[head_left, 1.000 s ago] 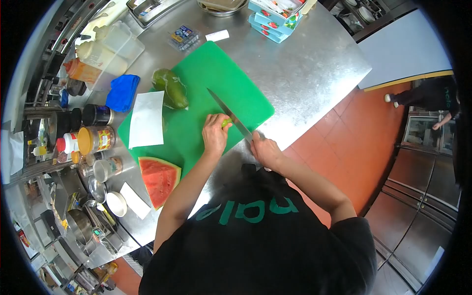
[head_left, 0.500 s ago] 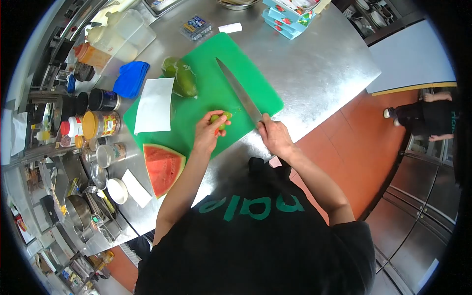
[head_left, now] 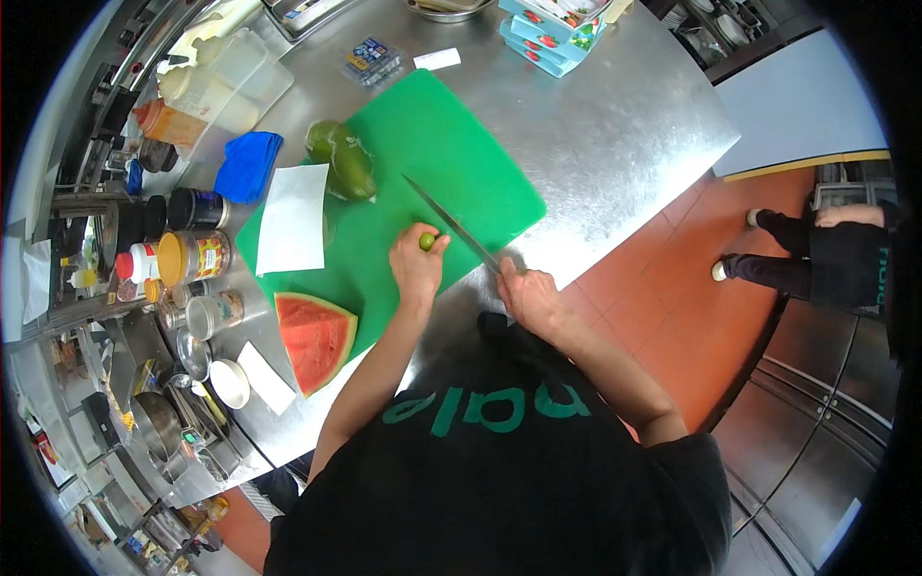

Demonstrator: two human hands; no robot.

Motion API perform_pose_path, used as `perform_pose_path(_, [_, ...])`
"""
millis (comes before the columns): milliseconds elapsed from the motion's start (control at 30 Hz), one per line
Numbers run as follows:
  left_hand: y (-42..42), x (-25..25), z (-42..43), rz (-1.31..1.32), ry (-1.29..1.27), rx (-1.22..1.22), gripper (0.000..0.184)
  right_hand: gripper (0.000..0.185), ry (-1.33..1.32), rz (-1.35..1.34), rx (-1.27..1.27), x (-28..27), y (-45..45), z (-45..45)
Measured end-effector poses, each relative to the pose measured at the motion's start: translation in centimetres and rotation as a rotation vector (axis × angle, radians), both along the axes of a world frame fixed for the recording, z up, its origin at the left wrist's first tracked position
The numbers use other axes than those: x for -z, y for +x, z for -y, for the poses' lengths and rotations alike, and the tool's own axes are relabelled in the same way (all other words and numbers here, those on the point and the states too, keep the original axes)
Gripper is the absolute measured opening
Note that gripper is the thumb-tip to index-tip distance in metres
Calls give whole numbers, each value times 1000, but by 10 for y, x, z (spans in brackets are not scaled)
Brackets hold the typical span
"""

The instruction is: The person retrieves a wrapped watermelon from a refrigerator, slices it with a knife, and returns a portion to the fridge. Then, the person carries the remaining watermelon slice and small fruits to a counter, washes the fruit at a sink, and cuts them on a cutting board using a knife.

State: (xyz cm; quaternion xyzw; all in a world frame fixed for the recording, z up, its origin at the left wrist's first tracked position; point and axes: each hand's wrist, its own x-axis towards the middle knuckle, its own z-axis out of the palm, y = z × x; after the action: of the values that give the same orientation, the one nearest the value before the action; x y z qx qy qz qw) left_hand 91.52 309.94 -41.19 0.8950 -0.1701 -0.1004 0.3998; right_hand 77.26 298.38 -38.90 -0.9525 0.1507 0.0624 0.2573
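My left hand [head_left: 417,269] is closed over the green cutting board [head_left: 461,125], pinching a small round green fruit [head_left: 427,241] whose exact kind I cannot make out. In my right hand [head_left: 530,298] is the handle of a long kitchen knife [head_left: 449,221]. Its blade slants up and left over the board, just right of the fruit and apart from it. A large green fruit in clear wrap [head_left: 351,168] lies at the board's upper left. Below it is a white sheet of paper [head_left: 293,221]. A red watermelon wedge [head_left: 313,344] rests at the board's lower left corner.
Jars [head_left: 197,257], a blue cloth [head_left: 248,166] and a clear plastic tub [head_left: 240,82] line the counter's left. At the back are a blueberry box [head_left: 372,60] and stacked light-blue cartons [head_left: 552,38]. Another person [head_left: 816,245] stands at the right on the orange floor.
The knife blade has swung left towards the fruit and turned more edge-on. My left hand has turned, showing the fruit at its fingertips. The other person's legs are now further apart.
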Motion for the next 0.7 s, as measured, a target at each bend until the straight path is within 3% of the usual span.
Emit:
perform_pose_path(33, [-1, 1, -1, 216, 5, 23, 19, 15, 3, 3, 2, 2, 1, -1])
perform_pose_path(67, [-2, 1, -1, 219, 8, 24, 19, 15, 24, 15, 15, 4, 2, -2])
perform_pose_path(167, [-5, -8, -1, 93, 19, -14, 21, 16, 62, 27, 16, 2, 6, -6])
perform_pose_path(233, [-5, -16, 0, -219, -32, -116, 22, 16, 74, 27, 9, -1, 7, -7])
perform_pose_path(267, [-7, -16, -1, -221, -31, -114, 22, 16, 72, 21, 1, -2, 8, -7])
perform_pose_path(433, [-10, -9, -4, 96, -24, 20, 20, 15, 25, 15, -11, -1, 6, -9])
perform_pose_path(700, [-7, -10, -7, 20, -26, 9, 19, 15, -7, 96, -18, 0, 1, -14])
